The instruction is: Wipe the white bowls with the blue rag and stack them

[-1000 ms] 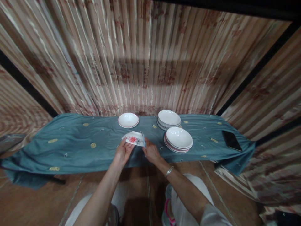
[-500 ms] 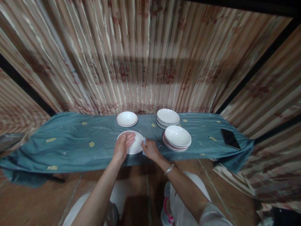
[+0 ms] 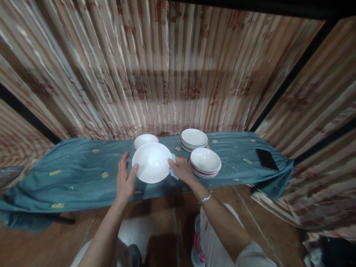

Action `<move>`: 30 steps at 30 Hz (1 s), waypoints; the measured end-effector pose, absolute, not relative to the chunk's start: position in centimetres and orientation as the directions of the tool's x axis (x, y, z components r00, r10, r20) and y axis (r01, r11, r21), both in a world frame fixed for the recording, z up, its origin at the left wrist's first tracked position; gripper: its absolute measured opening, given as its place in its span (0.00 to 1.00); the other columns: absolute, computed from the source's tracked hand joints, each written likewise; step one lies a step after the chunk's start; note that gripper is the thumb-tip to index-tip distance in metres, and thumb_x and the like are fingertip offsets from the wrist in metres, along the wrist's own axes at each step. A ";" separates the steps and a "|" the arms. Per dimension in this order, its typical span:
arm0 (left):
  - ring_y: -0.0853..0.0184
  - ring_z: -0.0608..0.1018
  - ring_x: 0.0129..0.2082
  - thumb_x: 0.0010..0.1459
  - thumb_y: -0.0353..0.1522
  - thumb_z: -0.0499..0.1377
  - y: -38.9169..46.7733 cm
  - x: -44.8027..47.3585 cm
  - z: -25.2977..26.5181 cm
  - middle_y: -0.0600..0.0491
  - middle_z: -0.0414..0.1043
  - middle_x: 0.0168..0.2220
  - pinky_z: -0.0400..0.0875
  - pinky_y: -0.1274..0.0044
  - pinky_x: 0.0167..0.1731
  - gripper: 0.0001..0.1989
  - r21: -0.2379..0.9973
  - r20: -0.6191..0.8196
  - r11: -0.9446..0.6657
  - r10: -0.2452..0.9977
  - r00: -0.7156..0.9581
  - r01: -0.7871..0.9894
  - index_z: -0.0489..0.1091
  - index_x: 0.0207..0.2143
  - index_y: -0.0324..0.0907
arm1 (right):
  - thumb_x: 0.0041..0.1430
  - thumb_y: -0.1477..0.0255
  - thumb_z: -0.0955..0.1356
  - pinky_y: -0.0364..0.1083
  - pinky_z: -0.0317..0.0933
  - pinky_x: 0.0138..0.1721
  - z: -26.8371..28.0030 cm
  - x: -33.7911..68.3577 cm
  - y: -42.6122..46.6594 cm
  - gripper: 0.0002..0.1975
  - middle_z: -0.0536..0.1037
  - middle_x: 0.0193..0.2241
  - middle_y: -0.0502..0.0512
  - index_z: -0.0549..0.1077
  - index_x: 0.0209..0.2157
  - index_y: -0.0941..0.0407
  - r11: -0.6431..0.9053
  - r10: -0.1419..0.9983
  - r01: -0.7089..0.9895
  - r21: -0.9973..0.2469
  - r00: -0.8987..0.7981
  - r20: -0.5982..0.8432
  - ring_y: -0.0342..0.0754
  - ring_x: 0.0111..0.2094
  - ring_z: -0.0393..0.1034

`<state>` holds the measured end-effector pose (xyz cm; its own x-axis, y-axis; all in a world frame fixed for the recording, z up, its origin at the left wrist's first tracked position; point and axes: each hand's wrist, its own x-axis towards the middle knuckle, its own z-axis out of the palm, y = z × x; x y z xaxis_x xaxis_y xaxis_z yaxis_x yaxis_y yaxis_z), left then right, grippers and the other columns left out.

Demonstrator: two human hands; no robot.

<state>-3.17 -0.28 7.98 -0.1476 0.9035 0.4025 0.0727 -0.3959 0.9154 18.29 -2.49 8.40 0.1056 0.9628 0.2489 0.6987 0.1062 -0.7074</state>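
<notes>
A white shallow plate (image 3: 151, 163) is raised above the cloth-covered table and tilted, its broad face catching the light. My right hand (image 3: 180, 167) grips its right rim through a light blue cloth (image 3: 173, 171). On the other side, my left hand (image 3: 126, 176) is open, with fingers apart and the thumb at or just touching the left rim. Behind the raised plate, partly hidden by it, sit white dishes with a reddish rim (image 3: 146, 139). Right of my right hand stands a stack of white and red-rimmed dishes (image 3: 205, 161).
Farther back is another stack of white plates (image 3: 194, 138). A black phone (image 3: 267, 159) lies toward the right end of the table. The teal tablecloth (image 3: 86, 178) hangs over the front edge. A patterned curtain (image 3: 167, 74) rises behind, with dark frame bars at the sides.
The plate has come up off the table and tilted. My left hand has moved from over the plate's face out to its left rim. The view has shifted slightly.
</notes>
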 end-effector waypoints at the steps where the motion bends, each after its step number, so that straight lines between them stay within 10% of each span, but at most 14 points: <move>1: 0.57 0.62 0.61 0.49 0.33 0.65 -0.6 -2.6 8.0 0.46 0.61 0.60 0.51 0.69 0.62 0.26 0.916 0.401 -0.395 0.909 -0.117 0.067 0.67 0.53 0.43 | 0.60 0.66 0.60 0.39 0.54 0.26 9.0 18.8 -2.6 0.17 0.72 0.19 0.49 0.70 0.22 0.57 0.106 0.959 0.656 -0.748 0.133 0.252 0.42 0.23 0.66; 11: 0.52 0.59 0.63 0.23 0.23 0.74 -2.9 5.1 9.4 0.43 0.62 0.57 0.47 0.66 0.63 0.44 0.934 0.353 -0.350 0.934 0.049 -0.065 0.67 0.49 0.41 | 0.53 0.58 0.63 0.42 0.60 0.29 11.2 25.8 -4.0 0.19 0.73 0.21 0.51 0.73 0.23 0.60 0.173 0.883 0.414 -0.894 0.337 0.327 0.45 0.27 0.67; 19: 0.55 0.61 0.62 0.32 0.27 0.73 -4.0 12.1 7.5 0.45 0.63 0.58 0.48 0.68 0.63 0.38 0.947 0.305 -0.283 0.941 0.145 -0.155 0.67 0.50 0.44 | 0.46 0.55 0.66 0.40 0.50 0.21 11.6 32.6 -6.8 0.20 0.61 0.14 0.45 0.65 0.16 0.57 0.027 0.826 0.450 -0.893 0.493 0.273 0.40 0.19 0.55; 30: 0.53 0.57 0.64 0.37 0.31 0.72 -3.2 16.8 4.4 0.42 0.64 0.57 0.44 0.65 0.63 0.32 0.943 0.333 -0.318 0.914 0.233 -0.100 0.69 0.48 0.43 | 0.51 0.61 0.65 0.40 0.48 0.23 10.1 36.3 -8.0 0.18 0.71 0.15 0.52 0.72 0.17 0.59 -0.288 0.743 0.705 -0.648 0.591 0.312 0.44 0.22 0.66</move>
